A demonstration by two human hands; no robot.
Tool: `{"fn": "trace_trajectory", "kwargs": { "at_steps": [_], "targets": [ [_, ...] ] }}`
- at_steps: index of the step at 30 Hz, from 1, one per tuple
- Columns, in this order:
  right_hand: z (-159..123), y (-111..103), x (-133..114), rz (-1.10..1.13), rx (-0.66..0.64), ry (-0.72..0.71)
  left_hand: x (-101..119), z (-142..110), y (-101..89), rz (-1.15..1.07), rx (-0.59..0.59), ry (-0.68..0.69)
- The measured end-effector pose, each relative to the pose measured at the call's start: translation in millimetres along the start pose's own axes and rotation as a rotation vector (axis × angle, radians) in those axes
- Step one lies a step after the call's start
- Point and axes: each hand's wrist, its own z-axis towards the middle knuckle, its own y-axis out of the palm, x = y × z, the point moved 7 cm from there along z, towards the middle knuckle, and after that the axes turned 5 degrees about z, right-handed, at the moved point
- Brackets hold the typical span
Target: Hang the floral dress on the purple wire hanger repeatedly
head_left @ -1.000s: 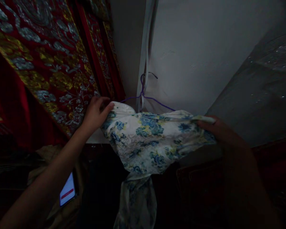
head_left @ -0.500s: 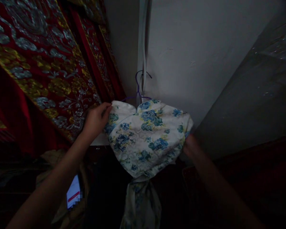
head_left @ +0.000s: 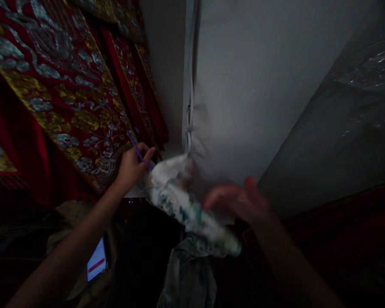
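A white garment with blue flowers (head_left: 182, 205) hangs in front of the pale wall, tilted and blurred by motion. Its lower part (head_left: 188, 278) trails down into the dark. My left hand (head_left: 133, 164) is closed on the garment's left shoulder and on the purple hanger (head_left: 140, 156) that pokes out there. My right hand (head_left: 240, 201) is in front of the garment's right side, smeared by motion, so its fingers cannot be read.
Red cloths embroidered in gold and silver (head_left: 60, 90) hang at the left. A white cable (head_left: 190, 85) runs down the wall corner. A clear plastic cover (head_left: 349, 115) slopes at the right. A lit phone screen (head_left: 96, 264) glows at the lower left. Dark furniture lies below.
The garment has swung from facing me to a tilted, narrow shape. My right hand moved left and up from the garment's right edge. My left hand kept its hold.
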Motion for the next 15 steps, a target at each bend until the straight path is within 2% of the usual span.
{"fn": "trace_trajectory", "kwargs": {
  "at_steps": [1, 2, 4, 6, 8, 11, 13, 15],
  "targets": [
    [-2, 11, 11, -0.082, -0.114, 0.029, 5, -6, 1.2, -0.062, -0.014, 0.017],
    [-3, 13, 20, -0.214, -0.122, 0.024, 10, -12, 3.7, -0.132, -0.037, 0.026],
    [0, 1, 31, -0.586, 0.079, -0.071, 23, -23, 10.7, -0.307, -0.063, 0.006],
    [3, -7, 40, -0.968, 0.276, -0.169, 36, -32, 21.6, -0.569, -0.062, -0.097],
    [9, -7, 54, -1.244, 0.342, -0.224, 51, -40, 41.2, -0.895, -0.114, -0.254],
    [13, -6, 66, -1.425, 0.401, -0.291, 79, -55, 74.1, -1.267, -0.287, -0.454],
    [5, -10, 67, -1.429, 0.438, -0.328, 87, -64, 86.7, -1.327, -0.374, -0.493],
    [-10, -20, 62, -1.401, 0.487, -0.332, 78, -71, 90.8, -1.272, -0.436, -0.465]
  ]
}}
